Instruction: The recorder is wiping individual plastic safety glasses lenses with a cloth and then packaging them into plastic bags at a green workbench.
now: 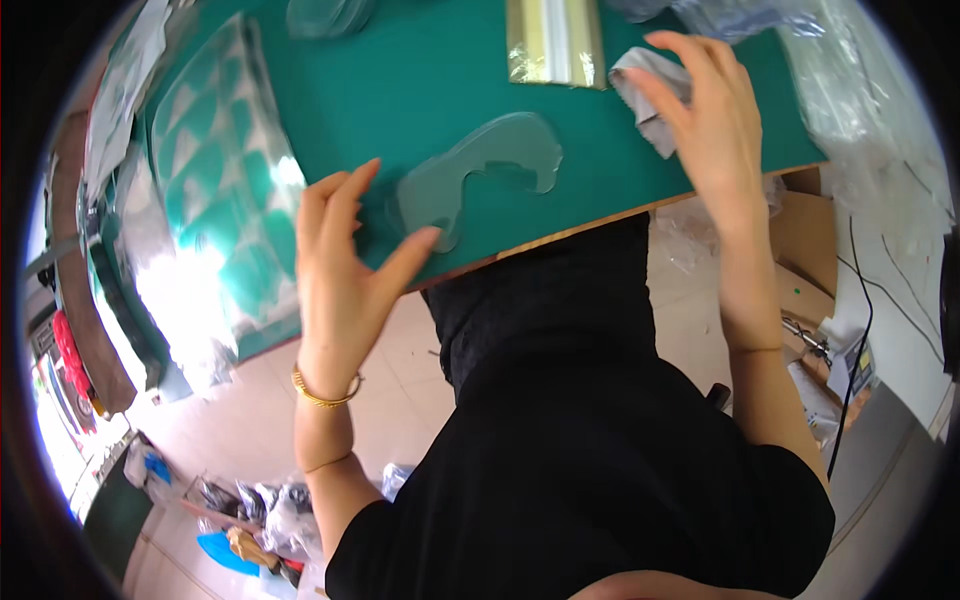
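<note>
Close to the table's near edge lies a thin, clear plastic piece [480, 145], curved like a visor with a notch in its lower side. My left hand [340, 260] is beside its left end, thumb and fingers spread with nothing between them; the thumb tip comes near the piece's lower left lobe. At the right, my right hand [715, 125] is over a crumpled grey cloth [652, 95]. Its thumb overlaps the cloth, while the index finger stretches past the cloth's top edge, apart from the thumb. The other right fingers are partly hidden.
A clear bag of curved pieces [215, 170] covers the green table's left side. Clear round-edged pieces [330, 15] and a yellowish clear-wrapped pack [555, 40] lie at the far side. Clear plastic wrap [850, 90] spreads at the right. Bags [290, 525] lie on the floor.
</note>
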The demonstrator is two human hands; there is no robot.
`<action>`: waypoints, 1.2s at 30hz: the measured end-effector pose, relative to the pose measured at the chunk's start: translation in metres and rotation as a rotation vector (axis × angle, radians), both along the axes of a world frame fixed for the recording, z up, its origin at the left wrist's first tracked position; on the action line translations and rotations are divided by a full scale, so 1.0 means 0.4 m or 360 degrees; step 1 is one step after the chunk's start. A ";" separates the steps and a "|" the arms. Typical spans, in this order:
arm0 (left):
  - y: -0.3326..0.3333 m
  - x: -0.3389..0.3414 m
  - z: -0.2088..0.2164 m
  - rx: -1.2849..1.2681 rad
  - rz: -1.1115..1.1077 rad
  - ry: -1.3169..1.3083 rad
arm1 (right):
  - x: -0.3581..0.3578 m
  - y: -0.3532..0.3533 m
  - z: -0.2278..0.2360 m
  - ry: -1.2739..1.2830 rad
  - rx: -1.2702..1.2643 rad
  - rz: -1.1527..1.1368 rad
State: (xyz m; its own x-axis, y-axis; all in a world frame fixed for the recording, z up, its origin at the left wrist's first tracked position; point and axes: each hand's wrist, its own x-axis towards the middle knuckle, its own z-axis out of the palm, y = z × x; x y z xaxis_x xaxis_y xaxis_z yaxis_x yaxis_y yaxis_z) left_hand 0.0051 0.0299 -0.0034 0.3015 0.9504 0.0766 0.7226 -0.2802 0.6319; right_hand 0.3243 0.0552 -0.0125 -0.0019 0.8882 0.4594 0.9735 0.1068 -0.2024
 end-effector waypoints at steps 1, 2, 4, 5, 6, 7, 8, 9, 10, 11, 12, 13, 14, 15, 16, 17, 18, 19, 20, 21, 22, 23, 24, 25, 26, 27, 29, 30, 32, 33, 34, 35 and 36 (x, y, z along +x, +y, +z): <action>-0.015 0.004 -0.008 -0.0002 0.0000 0.0114 | 0.022 -0.010 -0.024 0.0079 -0.0116 0.0004; -0.026 0.005 -0.022 -0.0019 -0.0012 0.0081 | 0.025 -0.014 -0.030 0.0253 -0.0194 -0.0002; -0.041 0.002 -0.049 0.0027 0.0010 0.0067 | 0.005 -0.025 -0.028 0.0532 -0.0180 0.0016; -0.045 0.001 -0.058 0.0006 0.0031 0.0072 | -0.021 -0.032 -0.013 0.0536 -0.0204 0.0035; -0.047 -0.004 -0.066 0.0010 0.0055 0.0053 | -0.052 -0.039 0.000 0.0592 -0.0200 0.0253; -0.050 -0.008 -0.074 0.0015 0.0080 0.0035 | -0.087 -0.044 0.005 0.0650 -0.0195 0.0471; -0.047 -0.003 -0.074 0.0060 0.0075 0.0060 | -0.123 -0.050 0.006 0.0636 -0.0223 0.0708; -0.046 -0.001 -0.073 0.0052 0.0079 0.0059 | -0.163 -0.051 -0.001 0.0625 -0.0247 0.0943; -0.045 0.000 -0.073 0.0057 0.0076 0.0034 | -0.203 -0.048 -0.012 0.0639 -0.0278 0.1108; -0.048 -0.005 -0.079 0.0056 0.0083 0.0014 | -0.246 -0.047 -0.033 0.0659 -0.0314 0.1284; -0.045 -0.005 -0.084 0.0055 0.0061 -0.0008 | -0.280 -0.048 -0.053 0.0587 -0.0368 0.1377; -0.041 0.000 -0.085 0.0047 0.0055 -0.0020 | -0.301 -0.043 -0.070 0.0513 -0.0423 0.1468; -0.041 0.003 -0.079 0.0057 0.0088 -0.0030 | -0.303 -0.020 -0.077 0.0563 -0.0382 0.1549; -0.047 0.000 -0.079 0.0056 0.0137 -0.0026 | -0.304 0.005 -0.097 0.0586 -0.0244 0.1556; -0.052 -0.006 -0.085 0.0078 0.0116 -0.0043 | -0.302 0.017 -0.099 0.0566 -0.0202 0.1509; -0.051 -0.006 -0.087 0.0077 0.0126 -0.0053 | -0.288 0.034 -0.093 0.0526 -0.0150 0.1458; -0.051 -0.005 -0.088 0.0090 0.0119 -0.0053 | -0.271 0.048 -0.095 0.0448 -0.0041 0.1350; -0.051 -0.004 -0.090 0.0104 0.0111 -0.0053 | -0.261 0.043 -0.092 0.0437 -0.0046 0.1357; -0.050 -0.002 -0.092 0.0123 0.0109 -0.0042 | -0.253 0.033 -0.087 0.0411 -0.0109 0.1368; -0.050 -0.003 -0.095 0.0123 0.0110 -0.0047 | -0.252 0.019 -0.084 0.0383 -0.0174 0.1373; -0.053 -0.005 -0.095 0.0100 0.0122 -0.0056 | -0.277 -0.009 -0.090 0.0458 -0.0186 0.1429; -0.051 -0.004 -0.094 0.0084 0.0121 -0.0076 | -0.303 -0.032 -0.087 0.0479 -0.0251 0.1538; -0.049 -0.004 -0.096 0.0114 0.0096 -0.0076 | -0.320 -0.033 -0.093 0.0560 -0.0253 0.1509; -0.044 0.000 -0.094 0.0123 0.0067 -0.0097 | -0.328 -0.031 -0.094 0.0642 -0.0253 0.1479; -0.050 -0.003 -0.095 0.0116 0.0096 -0.0086 | -0.330 -0.021 -0.103 0.0606 -0.0176 0.1417; -0.051 -0.003 -0.096 0.0110 0.0125 -0.0076 | -0.322 -0.003 -0.115 0.0567 -0.0098 0.1354; -0.046 0.004 -0.099 0.0082 0.0142 -0.0095 | -0.259 0.025 -0.106 0.0518 0.0008 0.1144; -0.045 0.003 -0.096 0.0087 0.0143 -0.0089 | -0.234 0.014 -0.103 0.0544 -0.0042 0.1010; -0.039 0.010 -0.093 0.0106 0.0137 -0.0098 | -0.180 -0.016 -0.098 0.0569 -0.0101 0.0775; -0.039 0.010 -0.092 0.0096 0.0139 -0.0104 | -0.162 -0.032 -0.100 0.0587 -0.0113 0.0688; -0.038 0.009 -0.090 0.0088 0.0143 -0.0110 | -0.148 -0.047 -0.095 0.0569 -0.0151 0.0599; -0.039 0.005 -0.080 0.0106 0.0158 -0.0099 | -0.135 -0.062 -0.080 0.0569 -0.0217 0.0507; -0.043 0.001 -0.077 0.0119 0.0151 -0.0086 | -0.121 -0.076 -0.073 0.0575 -0.0287 0.0428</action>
